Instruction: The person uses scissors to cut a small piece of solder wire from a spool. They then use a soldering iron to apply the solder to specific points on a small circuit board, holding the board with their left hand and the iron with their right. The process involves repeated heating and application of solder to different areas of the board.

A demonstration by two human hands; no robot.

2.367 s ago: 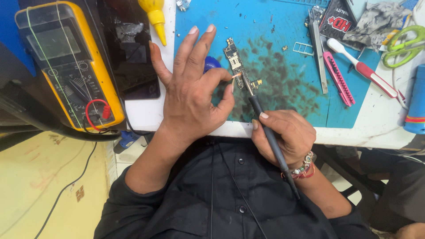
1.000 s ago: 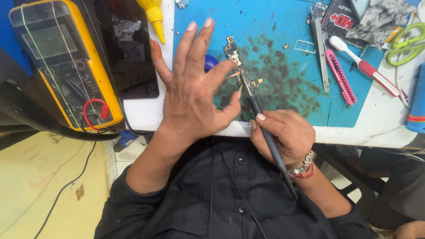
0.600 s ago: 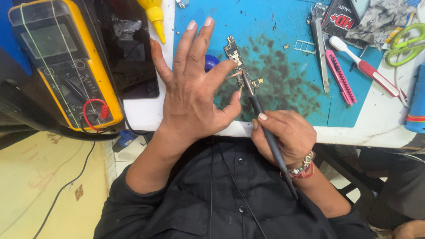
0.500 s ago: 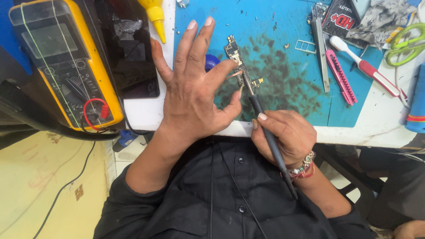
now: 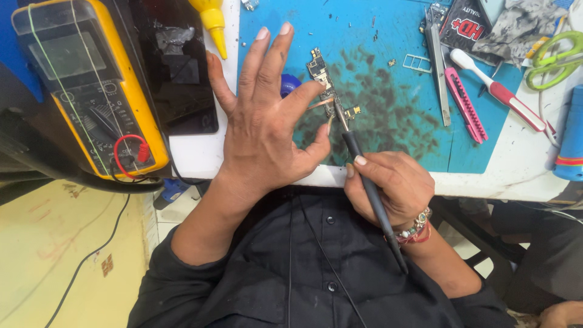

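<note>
Blue mat carries the circuit board; our left hand pins it fingers spread, our right hand grips the black soldering iron beside it.

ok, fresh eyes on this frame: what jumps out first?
The left hand, fingers splayed, pins a small circuit board to the stained blue mat at centre. The right hand holds a black soldering iron like a pen, its tip at the board's lower end. At far left lies a yellow multimeter, screen up.
</note>
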